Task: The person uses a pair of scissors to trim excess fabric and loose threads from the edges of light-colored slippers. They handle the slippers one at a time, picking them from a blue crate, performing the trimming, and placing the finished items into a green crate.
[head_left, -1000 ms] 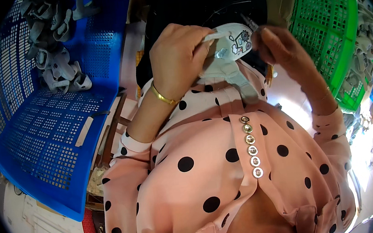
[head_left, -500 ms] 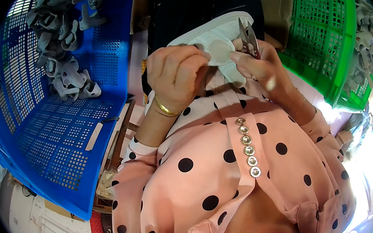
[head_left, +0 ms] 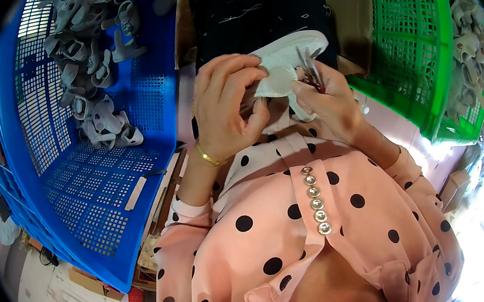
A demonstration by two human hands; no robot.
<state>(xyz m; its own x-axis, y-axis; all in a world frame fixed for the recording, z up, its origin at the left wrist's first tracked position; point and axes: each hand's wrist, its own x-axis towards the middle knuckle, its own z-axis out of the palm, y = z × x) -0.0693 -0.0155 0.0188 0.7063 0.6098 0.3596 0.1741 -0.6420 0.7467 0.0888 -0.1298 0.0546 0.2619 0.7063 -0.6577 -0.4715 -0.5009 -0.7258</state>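
Note:
A small white shoe upper (head_left: pixel 280 80) with a round pale patch and a narrow strap is held above my lap. My right hand (head_left: pixel 331 97) pinches its right side, and the same hand holds small thread snips (head_left: pixel 312 73). The blades of the snips point up and look blurred, and the fingers hide most of the handle. At the upper's left edge is my left hand (head_left: pixel 222 106), its fingers bent and the thumb apart from them. Those fingertips come up to the upper's edge; whether they touch it I cannot tell.
To the left stands a blue plastic basket (head_left: pixel 95 184) with several grey-white shoe uppers (head_left: pixel 102 115) inside. A green basket (head_left: pixel 408 45) is on the right, with more uppers (head_left: pixel 468 62) beyond it. Cardboard (head_left: pixel 351 10) lies between my legs and the green basket.
My left hand has opened, its thumb coming away from the fingers at the upper's edge. The upper and my right hand with the snips have shifted slightly down and left.

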